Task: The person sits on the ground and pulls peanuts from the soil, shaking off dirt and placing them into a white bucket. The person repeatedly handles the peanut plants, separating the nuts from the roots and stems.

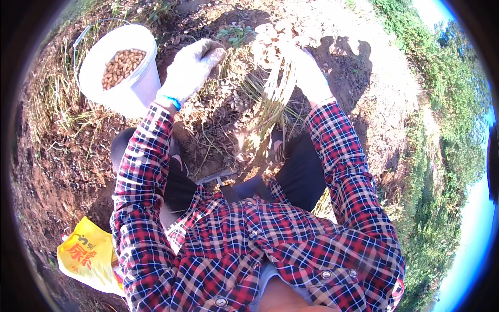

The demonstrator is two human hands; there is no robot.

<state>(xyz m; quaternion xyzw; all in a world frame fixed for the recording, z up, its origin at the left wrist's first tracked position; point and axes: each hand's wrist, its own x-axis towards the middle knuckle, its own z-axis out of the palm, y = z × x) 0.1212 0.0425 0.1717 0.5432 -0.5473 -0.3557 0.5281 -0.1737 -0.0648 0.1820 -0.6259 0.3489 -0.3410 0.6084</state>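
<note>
My right hand (pixel 310 74), in a white work glove, is shut on a bunch of pulled peanut plants (pixel 280 84). Pale pods and roots (pixel 269 39) cluster at the upper end, bleached by glare, and the dry stems hang down toward my feet. My left hand (pixel 189 68), in a similar glove with a blue cuff, hovers left of the bunch, apart from it. Its fingers curl toward the thumb; whether anything lies inside is hidden. Close to the left hand's outer side stands a white plastic bucket (pixel 138 91), tilted in view, with shelled-looking brown peanut pods (pixel 124 67) in it.
Dry stalks and leaf litter (pixel 230 101) cover the soil between my legs. A yellow printed sack (pixel 87 253) lies at lower left. Green bushes (pixel 448 128) line the right side. A metal bar (pixel 216 177), perhaps part of a low seat, shows between my knees.
</note>
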